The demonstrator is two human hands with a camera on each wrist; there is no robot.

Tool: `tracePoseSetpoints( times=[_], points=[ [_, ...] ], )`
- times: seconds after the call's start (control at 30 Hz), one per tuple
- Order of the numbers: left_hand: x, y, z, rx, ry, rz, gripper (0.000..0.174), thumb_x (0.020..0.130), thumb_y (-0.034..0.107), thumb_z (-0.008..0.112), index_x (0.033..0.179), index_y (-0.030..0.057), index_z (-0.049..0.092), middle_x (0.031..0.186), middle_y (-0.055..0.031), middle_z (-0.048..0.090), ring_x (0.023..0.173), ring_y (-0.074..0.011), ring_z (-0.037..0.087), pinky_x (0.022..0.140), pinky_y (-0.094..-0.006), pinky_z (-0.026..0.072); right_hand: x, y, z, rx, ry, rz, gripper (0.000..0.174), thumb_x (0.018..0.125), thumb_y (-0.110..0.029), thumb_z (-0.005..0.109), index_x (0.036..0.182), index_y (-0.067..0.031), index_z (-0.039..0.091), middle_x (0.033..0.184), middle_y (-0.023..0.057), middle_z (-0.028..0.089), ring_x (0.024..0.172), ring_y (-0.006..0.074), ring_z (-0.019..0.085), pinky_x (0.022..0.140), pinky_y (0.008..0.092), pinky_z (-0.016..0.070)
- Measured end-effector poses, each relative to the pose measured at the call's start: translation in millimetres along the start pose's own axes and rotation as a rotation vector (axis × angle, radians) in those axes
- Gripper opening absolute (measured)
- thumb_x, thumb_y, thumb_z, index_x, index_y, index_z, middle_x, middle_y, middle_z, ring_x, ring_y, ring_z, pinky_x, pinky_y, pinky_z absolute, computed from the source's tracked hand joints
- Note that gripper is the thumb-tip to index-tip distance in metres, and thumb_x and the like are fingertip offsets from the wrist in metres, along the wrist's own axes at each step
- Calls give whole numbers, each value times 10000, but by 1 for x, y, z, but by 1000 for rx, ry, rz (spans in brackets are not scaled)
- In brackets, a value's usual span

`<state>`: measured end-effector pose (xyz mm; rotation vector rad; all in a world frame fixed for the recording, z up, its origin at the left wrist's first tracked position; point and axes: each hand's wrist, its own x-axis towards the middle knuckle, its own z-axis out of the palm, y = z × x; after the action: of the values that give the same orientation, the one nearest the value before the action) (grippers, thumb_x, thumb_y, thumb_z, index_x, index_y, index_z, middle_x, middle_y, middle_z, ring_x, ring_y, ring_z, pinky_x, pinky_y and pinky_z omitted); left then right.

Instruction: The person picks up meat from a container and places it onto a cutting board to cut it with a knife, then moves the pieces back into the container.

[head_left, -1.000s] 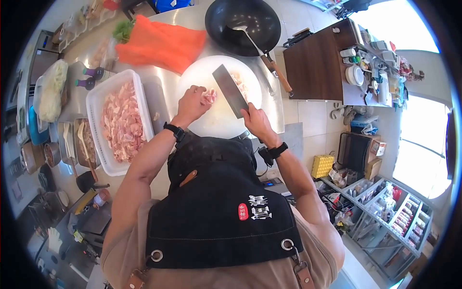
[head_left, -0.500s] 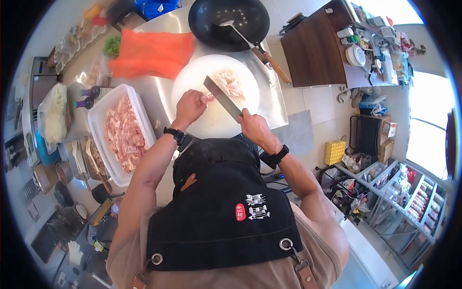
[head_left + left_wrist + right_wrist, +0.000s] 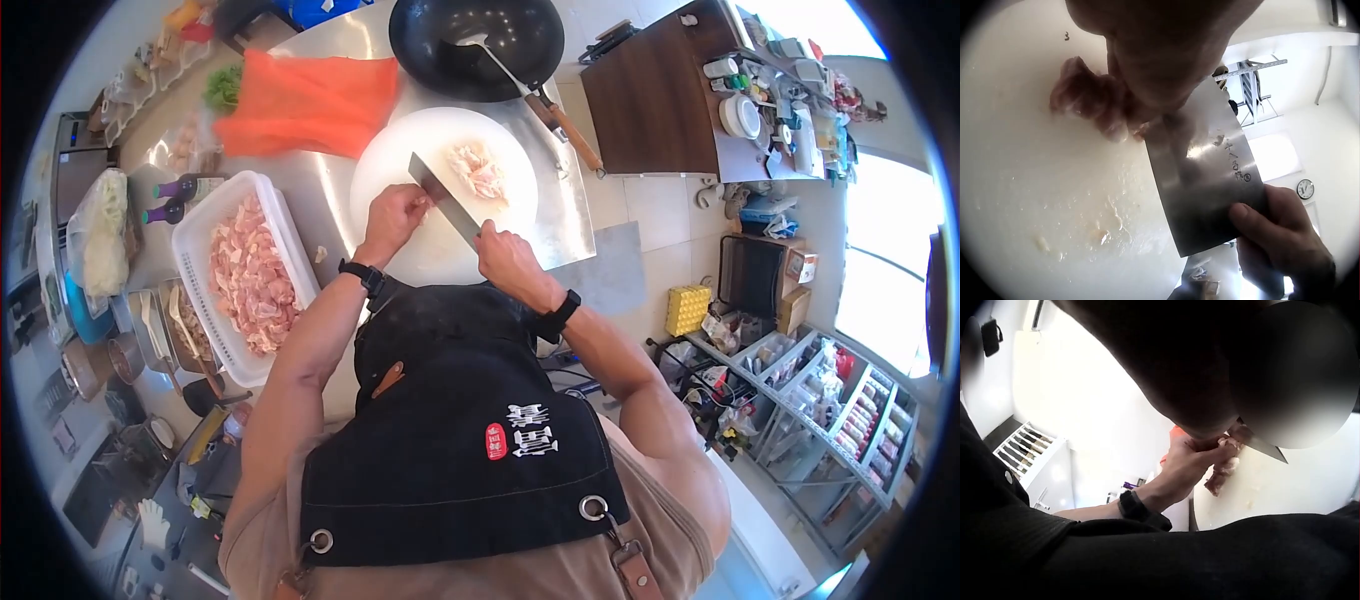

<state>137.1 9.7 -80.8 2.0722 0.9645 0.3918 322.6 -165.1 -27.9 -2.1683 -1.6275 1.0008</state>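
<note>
My right hand (image 3: 508, 258) grips the handle of a broad cleaver (image 3: 447, 205), its blade slanting over the round white cutting board (image 3: 395, 145). My left hand (image 3: 397, 212) pinches a piece of raw pink meat (image 3: 1088, 94) low on the board, fingertips right beside the blade. In the left wrist view, the thumb of the right hand (image 3: 1282, 231) lies against the blade face near the handle. Beyond the cleaver sits a small heap of cut pale meat (image 3: 478, 172). In the right wrist view, the meat (image 3: 1221, 476) hangs below the left fingers, and a dark blurred shape hides part of the board.
Left of the board stands a white plastic basket (image 3: 183, 255) full of raw meat pieces. An orange cloth-like bag (image 3: 310, 105) lies behind it. A black wok (image 3: 425, 50) with a spatula (image 3: 505, 70) is at the back. Two purple-capped bottles (image 3: 175, 200) stand far left.
The right hand and cleaver have moved left across the board, closer to the left hand. More of the cut meat heap shows now. The head view has shifted slightly.
</note>
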Motion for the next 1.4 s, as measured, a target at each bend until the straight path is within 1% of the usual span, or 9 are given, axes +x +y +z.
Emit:
tracePoseSetpoints(
  times=[0.3,0.37,0.4,0.5,0.57,0.87,1.0,1.23,1.4],
  points=[
    [10,-3,-12,51,-18,76,157,905,135,796,1004,16,777,917,-166,773,829,-338,747,765,-400,597,40,-18,16,-34,45,-6,188,1019,-123,554,977,58,525,728,283,691,698,469,720,640,553,587],
    [12,7,-22,-235,-150,-332,148,904,123,792,985,0,775,933,-171,781,837,-335,755,767,-396,600,54,-23,21,-50,51,-5,187,1012,-123,565,984,59,528,736,281,696,704,464,724,642,553,588],
    [12,5,-24,-235,-147,-331,148,904,123,792,985,0,775,933,-171,781,837,-335,755,767,-396,600,63,-25,25,-45,68,-17,193,1002,-128,577,992,59,531,746,279,701,709,460,728,645,548,592],
    [14,-11,-32,-258,-136,-282,110,880,105,757,956,30,779,898,-170,759,824,-382,741,728,-445,580,82,-37,35,-46,98,-51,211,980,-137,602,1007,62,538,766,275,710,722,452,736,652,535,600],
    [16,-25,-32,63,29,61,110,870,100,762,954,31,784,902,-195,751,830,-395,728,733,-452,574,95,-50,38,-46,118,-76,222,968,-140,615,1014,64,542,775,272,714,731,448,740,656,528,605],
    [19,-35,-35,162,-109,119,187,849,139,773,1005,42,806,909,-181,756,838,-381,731,786,-435,579,104,-50,30,-78,191,-180,202,952,-133,632,1011,51,573,847,259,737,781,422,760,680,508,615],
    [22,-53,-34,154,71,92,193,845,144,771,1005,41,805,894,-180,752,819,-381,726,776,-431,581,67,-29,35,-107,118,-67,237,988,-184,623,1023,47,580,826,266,731,810,439,753,712,522,608],
    [-6,2,-54,-225,-124,-320,321,852,149,724,1132,1,773,964,-187,776,891,-333,765,824,-390,601,37,33,13,122,115,-75,333,1041,-276,624,1007,56,614,868,292,727,828,497,716,733,566,555],
    [-44,-22,-51,36,-43,49,431,815,174,761,1221,37,725,1081,-146,719,993,-339,710,883,-424,577,10,43,-8,293,16,129,371,1022,-286,694,1092,76,658,939,287,751,898,460,742,782,505,577]
  ],
)
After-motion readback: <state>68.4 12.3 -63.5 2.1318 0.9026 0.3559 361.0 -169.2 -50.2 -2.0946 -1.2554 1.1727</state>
